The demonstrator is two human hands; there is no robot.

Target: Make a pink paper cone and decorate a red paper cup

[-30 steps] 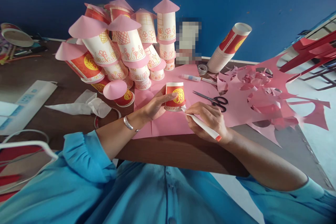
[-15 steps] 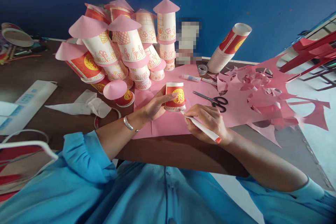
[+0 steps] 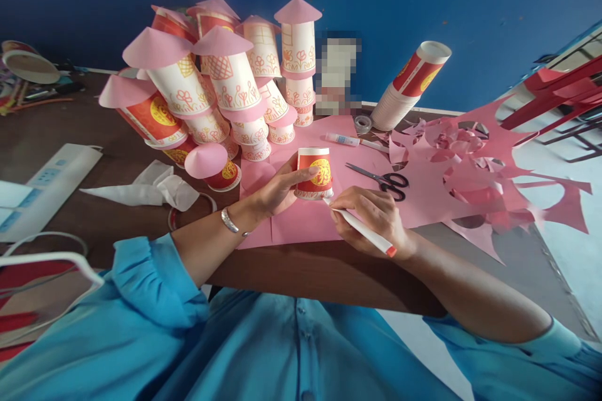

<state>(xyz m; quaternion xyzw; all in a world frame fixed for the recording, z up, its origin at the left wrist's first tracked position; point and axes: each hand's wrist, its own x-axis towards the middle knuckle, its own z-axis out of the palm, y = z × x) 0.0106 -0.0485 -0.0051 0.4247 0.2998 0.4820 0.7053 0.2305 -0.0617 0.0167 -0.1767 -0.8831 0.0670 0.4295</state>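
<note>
A red paper cup with a yellow emblem stands upside down on a pink paper sheet near the table's front edge. My left hand is closed around the cup's left side and steadies it. My right hand grips a white marker with an orange end. Its tip touches the paper at the cup's lower right rim.
A pile of decorated cups with pink cone roofs stands behind. Scissors, a glue stick, a tape roll, a sleeve of stacked cups and cut pink paper scraps lie to the right. Crumpled plastic and a power strip are at left.
The marker tip has crept slightly leftward along the cup's rim. The left hand and the cup have stayed put.
</note>
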